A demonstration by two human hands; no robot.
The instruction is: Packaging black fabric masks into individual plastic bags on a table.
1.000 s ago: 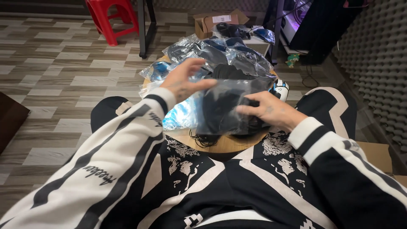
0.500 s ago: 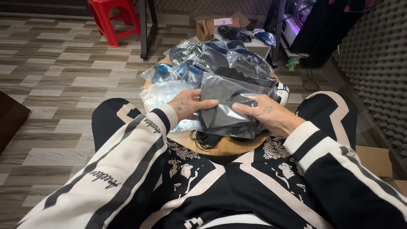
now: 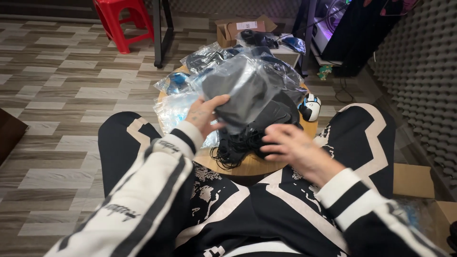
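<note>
My left hand (image 3: pixel 204 113) grips a clear plastic bag (image 3: pixel 240 88) with a dark grey item inside and holds it tilted above a small round wooden table (image 3: pixel 247 166). My right hand (image 3: pixel 290 150) hovers just right of it, fingers spread, blurred, holding nothing, over a dark rounded item with a tangle of black cable (image 3: pixel 238 145) on the table. Both sleeves are black with white stripes.
Several more clear bags with dark and blue items (image 3: pixel 190 81) are heaped on the table's far side. A white and black mouse (image 3: pixel 310 106) lies at its right edge. Beyond stand a red stool (image 3: pixel 121 21), a cardboard box (image 3: pixel 238 29) and a black table leg (image 3: pixel 159 33). Another cardboard box (image 3: pixel 419 183) sits at my right.
My left hand has lifted the bagged item up off the pile. My right hand has let go of it and dropped back toward me.
</note>
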